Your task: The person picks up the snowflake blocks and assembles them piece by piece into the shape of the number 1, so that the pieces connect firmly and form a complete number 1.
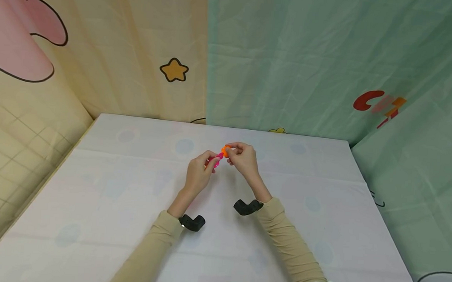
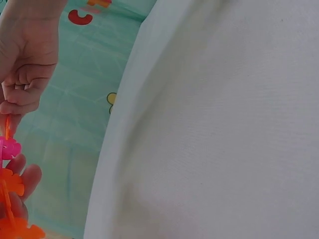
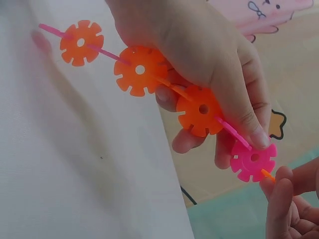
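Note:
My left hand (image 1: pixel 200 170) grips a chain of slotted plastic discs, its thumb on a pink disc (image 3: pixel 253 160) near one end. Several orange discs (image 3: pixel 200 112) and pink ones, set crosswise into each other's slots, trail back along the palm side of that hand. My right hand (image 1: pixel 245 160) pinches an orange disc (image 1: pixel 225 151), seen edge-on in the right wrist view, right at the rim of the pink disc. Both hands are raised over the table, fingertips close together. In the left wrist view, the chain shows only partly at the left edge.
A white-covered table (image 1: pixel 103 219) with faint blue dots spreads under both arms. Behind it hang a yellow curtain (image 1: pixel 130 59) and a green curtain (image 1: pixel 291 59) with cartoon prints. Each wrist wears a black camera mount (image 1: pixel 247 207).

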A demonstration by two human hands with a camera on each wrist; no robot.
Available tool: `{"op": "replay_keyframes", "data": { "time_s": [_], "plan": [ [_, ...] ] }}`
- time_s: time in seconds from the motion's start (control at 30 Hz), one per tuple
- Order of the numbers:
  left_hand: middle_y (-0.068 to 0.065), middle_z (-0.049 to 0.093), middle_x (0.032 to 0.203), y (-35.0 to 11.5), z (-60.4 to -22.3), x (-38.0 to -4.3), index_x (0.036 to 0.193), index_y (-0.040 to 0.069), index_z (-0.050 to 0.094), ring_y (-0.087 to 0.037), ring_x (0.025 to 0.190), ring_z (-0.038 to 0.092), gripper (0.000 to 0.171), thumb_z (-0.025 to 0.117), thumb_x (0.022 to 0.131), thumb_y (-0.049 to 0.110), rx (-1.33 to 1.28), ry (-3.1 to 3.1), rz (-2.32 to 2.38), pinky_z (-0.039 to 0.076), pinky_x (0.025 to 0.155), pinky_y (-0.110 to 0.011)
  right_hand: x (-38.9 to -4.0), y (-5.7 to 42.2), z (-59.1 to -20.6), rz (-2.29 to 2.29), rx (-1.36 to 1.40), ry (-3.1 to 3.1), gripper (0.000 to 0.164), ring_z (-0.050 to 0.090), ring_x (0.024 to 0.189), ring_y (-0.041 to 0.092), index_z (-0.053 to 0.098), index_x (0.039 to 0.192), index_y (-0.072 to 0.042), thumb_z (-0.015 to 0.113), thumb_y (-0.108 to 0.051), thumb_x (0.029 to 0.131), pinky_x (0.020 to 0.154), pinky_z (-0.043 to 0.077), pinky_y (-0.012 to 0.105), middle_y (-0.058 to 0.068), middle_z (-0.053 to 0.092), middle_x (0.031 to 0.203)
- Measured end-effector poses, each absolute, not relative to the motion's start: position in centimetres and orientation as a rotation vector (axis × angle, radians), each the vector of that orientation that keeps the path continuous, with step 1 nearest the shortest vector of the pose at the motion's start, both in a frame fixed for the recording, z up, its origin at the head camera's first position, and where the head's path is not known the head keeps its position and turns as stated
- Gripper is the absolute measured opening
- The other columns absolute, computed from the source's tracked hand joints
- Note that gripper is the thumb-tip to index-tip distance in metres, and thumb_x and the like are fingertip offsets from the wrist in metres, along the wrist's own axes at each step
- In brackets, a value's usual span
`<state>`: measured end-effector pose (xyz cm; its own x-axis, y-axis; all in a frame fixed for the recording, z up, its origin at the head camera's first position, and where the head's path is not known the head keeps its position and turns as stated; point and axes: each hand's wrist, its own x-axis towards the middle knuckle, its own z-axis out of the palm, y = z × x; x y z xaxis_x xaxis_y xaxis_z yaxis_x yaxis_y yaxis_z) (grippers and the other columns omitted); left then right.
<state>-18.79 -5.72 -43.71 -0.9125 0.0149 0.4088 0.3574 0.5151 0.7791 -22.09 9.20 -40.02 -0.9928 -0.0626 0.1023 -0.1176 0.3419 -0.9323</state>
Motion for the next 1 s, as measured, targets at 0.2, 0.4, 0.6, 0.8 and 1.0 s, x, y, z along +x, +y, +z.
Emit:
{"op": "replay_keyframes", "data": {
  "time_s": [0.2,0.4,0.6,0.8,1.0],
  "plan": [
    [-0.015,0.067,0.071,-5.8,-43.7,-18.7,0.094,0.006,0.066,-0.014,0.053,0.057,0.012,0.064,0.092,0.018,-0.329,-2.405,-1.356,0.038,0.048,-0.02,-22.1,9.2,-40.5,1.871,0.115,-2.53,0.021,0.063,0.075,0.046,0.07,0.106,0.001,0.062,-0.011,0.091,0.055,0.05,0.017,0.02,0.069,0.079],
    [-0.007,0.066,0.069,-5.7,-43.7,-18.8,0.094,0.007,0.067,-0.012,0.054,0.058,0.013,0.065,0.092,0.019,-0.321,-2.409,-1.334,0.04,0.048,-0.02,-22.1,9.3,-40.8,1.909,0.116,-2.494,0.021,0.061,0.073,0.046,0.069,0.107,0.0,0.062,-0.011,0.091,0.055,0.05,0.018,0.014,0.068,0.075],
    [-0.007,0.069,0.074,-5.5,-43.6,-19.0,0.1,0.007,0.068,-0.014,0.057,0.062,0.016,0.065,0.092,0.022,-0.272,-2.399,-1.389,0.044,0.052,-0.021,-22.2,9.5,-40.8,1.93,0.153,-2.538,0.029,0.064,0.077,0.038,0.065,0.121,-0.008,0.06,-0.015,0.093,0.061,0.053,0.019,0.016,0.069,0.088],
    [-0.007,0.072,0.082,-5.6,-43.4,-19.1,0.105,0.009,0.068,-0.018,0.061,0.066,0.02,0.066,0.091,0.024,-0.255,-2.409,-1.482,0.046,0.051,-0.021,-22.4,9.8,-40.7,2.025,0.13,-2.491,0.03,0.062,0.086,0.044,0.064,0.122,-0.007,0.061,-0.013,0.093,0.065,0.054,0.02,0.012,0.068,0.085],
    [-0.008,0.072,0.091,-6.1,-43.2,-18.8,0.116,0.013,0.065,-0.018,0.067,0.067,0.032,0.069,0.089,0.029,-0.216,-2.477,-1.524,0.05,0.055,-0.022,-23.1,10.5,-40.5,2.082,0.065,-2.492,0.032,0.063,0.072,0.025,0.063,0.122,-0.006,0.063,-0.016,0.092,0.066,0.054,0.02,0.003,0.068,0.081]
  ]
}}
